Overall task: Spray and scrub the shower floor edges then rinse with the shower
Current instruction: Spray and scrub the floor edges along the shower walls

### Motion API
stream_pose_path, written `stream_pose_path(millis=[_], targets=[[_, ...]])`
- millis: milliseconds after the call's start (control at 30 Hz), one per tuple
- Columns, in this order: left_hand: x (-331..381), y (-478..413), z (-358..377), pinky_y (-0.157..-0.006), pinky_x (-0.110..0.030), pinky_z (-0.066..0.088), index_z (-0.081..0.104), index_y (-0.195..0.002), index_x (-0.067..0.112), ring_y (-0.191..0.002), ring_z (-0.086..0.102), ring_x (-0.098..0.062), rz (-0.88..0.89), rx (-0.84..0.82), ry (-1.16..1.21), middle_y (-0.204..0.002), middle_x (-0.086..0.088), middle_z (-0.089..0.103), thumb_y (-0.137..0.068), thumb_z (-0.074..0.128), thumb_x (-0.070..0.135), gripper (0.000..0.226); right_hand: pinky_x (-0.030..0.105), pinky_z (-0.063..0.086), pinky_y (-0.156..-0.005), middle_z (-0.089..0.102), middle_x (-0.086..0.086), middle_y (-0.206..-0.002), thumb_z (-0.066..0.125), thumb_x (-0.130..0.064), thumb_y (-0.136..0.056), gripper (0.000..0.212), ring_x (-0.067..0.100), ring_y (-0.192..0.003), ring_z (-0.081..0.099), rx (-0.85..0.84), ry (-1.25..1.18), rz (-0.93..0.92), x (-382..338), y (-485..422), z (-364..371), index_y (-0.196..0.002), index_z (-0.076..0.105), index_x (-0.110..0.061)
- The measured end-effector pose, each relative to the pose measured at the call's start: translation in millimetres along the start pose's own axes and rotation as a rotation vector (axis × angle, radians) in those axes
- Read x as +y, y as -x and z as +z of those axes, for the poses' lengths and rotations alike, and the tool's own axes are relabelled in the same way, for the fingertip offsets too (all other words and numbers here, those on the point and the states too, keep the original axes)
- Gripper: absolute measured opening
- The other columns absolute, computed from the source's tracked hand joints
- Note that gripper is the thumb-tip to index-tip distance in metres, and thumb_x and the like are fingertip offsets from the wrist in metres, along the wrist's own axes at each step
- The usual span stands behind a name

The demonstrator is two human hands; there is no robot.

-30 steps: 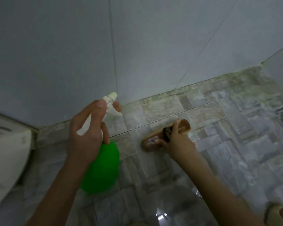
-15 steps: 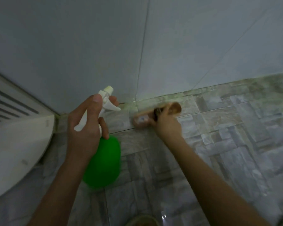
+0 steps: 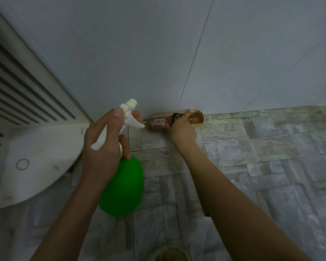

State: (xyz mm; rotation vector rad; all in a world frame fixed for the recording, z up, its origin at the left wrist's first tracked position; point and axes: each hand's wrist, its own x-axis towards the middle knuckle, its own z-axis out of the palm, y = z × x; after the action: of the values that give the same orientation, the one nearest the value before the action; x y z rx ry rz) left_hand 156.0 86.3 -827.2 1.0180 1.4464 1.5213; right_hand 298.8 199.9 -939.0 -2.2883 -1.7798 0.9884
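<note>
Brush (image 3: 174, 120) now lies along the floor edge (image 3: 252, 113), touching the wall (image 3: 139, 53), up from the open tiles where it was a second ago; my right hand (image 3: 183, 131) grips it, fingers curled over its back. My left hand (image 3: 104, 146) still wraps the spray bottle (image 3: 122, 185) neck, finger at the trigger, just left of the brush. Edge scrubbing looks under way, rinse still to come.
</note>
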Motion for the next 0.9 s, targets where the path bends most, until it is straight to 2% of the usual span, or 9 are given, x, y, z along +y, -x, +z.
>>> stream_pose_path(millis=[100,200,300,367,433,567,700,833,900], targets=[[4,0,-10,-0.036,-0.021,0.039,0.075,-0.098,0.027,-0.044,0.044,-0.04,-0.023,0.014,0.038,-0.098,0.004,0.078,-0.09,0.047,0.05,0.037,0.041,0.045,-0.087,0.056,0.024,-0.127,0.052,-0.054,-0.09,0.102,0.037,-0.107,0.06,-0.03,0.057,-0.021,22,42,13,-0.149,-0.017,-0.008],[-1,3,-18,-0.039,-0.021,0.039,0.073,-0.099,0.028,-0.038,0.044,-0.024,-0.018,0.02,-0.018,-0.097,0.0,0.078,-0.09,0.045,0.053,0.038,0.038,0.047,-0.08,0.061,0.024,-0.118,0.049,-0.057,-0.089,0.101,0.036,-0.098,0.063,-0.014,0.084,-0.014,49,80,28,-0.149,-0.019,-0.011],[-5,5,-21,-0.041,-0.026,0.039,0.075,-0.097,0.04,-0.04,0.045,-0.033,-0.006,0.035,-0.081,-0.086,-0.031,0.069,-0.089,0.045,0.057,0.034,0.04,0.044,-0.086,0.056,0.026,-0.127,0.053,-0.051,-0.091,0.101,0.039,-0.107,0.059,0.019,-0.069,-0.002,14,49,36,-0.148,-0.02,-0.009],[-5,6,-21,-0.041,-0.025,0.039,0.073,-0.104,0.031,-0.039,0.045,-0.029,-0.015,0.052,-0.085,-0.084,-0.038,0.065,-0.088,0.045,0.058,0.042,0.041,0.045,-0.088,0.055,0.026,-0.129,0.055,-0.046,-0.092,0.102,0.04,-0.108,0.058,0.04,-0.179,-0.033,-17,28,48,-0.147,-0.024,-0.01],[-2,5,-20,-0.04,-0.025,0.038,0.073,-0.103,0.028,-0.039,0.044,-0.025,-0.035,0.056,-0.074,-0.087,-0.034,0.067,-0.086,0.045,0.059,0.044,0.04,0.046,-0.085,0.057,0.024,-0.127,0.056,-0.045,-0.092,0.104,0.039,-0.103,0.061,0.068,-0.228,-0.075,-28,20,59,-0.145,-0.027,-0.012],[3,3,-21,-0.04,-0.025,0.041,0.076,-0.09,0.048,-0.048,0.049,-0.04,-0.006,0.034,-0.069,-0.094,0.007,0.077,-0.091,0.043,0.054,0.034,0.044,0.045,-0.081,0.054,0.031,-0.127,0.055,-0.044,-0.092,0.101,0.045,-0.103,0.058,0.186,-0.164,-0.021,37,1,14,-0.147,-0.02,-0.007],[7,3,-24,-0.039,-0.022,0.041,0.075,-0.091,0.047,-0.054,0.047,-0.046,0.002,0.058,-0.098,-0.102,0.008,0.077,-0.097,0.043,0.047,0.033,0.047,0.043,-0.082,0.051,0.038,-0.125,0.054,-0.044,-0.092,0.099,0.05,-0.104,0.055,0.337,-0.11,0.156,89,-18,-33,-0.148,-0.014,0.001],[8,2,-23,-0.039,-0.022,0.04,0.072,-0.099,0.03,-0.052,0.046,-0.048,0.014,0.081,-0.076,-0.1,0.007,0.078,-0.092,0.045,0.05,0.035,0.043,0.046,-0.082,0.061,0.025,-0.118,0.057,-0.044,-0.091,0.102,0.041,-0.099,0.061,0.157,-0.193,-0.036,20,5,31,-0.148,-0.023,-0.016],[8,2,-21,-0.038,-0.022,0.039,0.073,-0.099,0.03,-0.053,0.046,-0.048,0.018,0.078,-0.067,-0.098,0.007,0.078,-0.09,0.047,0.051,0.035,0.04,0.046,-0.082,0.061,0.024,-0.12,0.058,-0.043,-0.091,0.104,0.039,-0.1,0.062,0.067,-0.247,-0.068,-19,19,62,-0.147,-0.026,-0.018]])
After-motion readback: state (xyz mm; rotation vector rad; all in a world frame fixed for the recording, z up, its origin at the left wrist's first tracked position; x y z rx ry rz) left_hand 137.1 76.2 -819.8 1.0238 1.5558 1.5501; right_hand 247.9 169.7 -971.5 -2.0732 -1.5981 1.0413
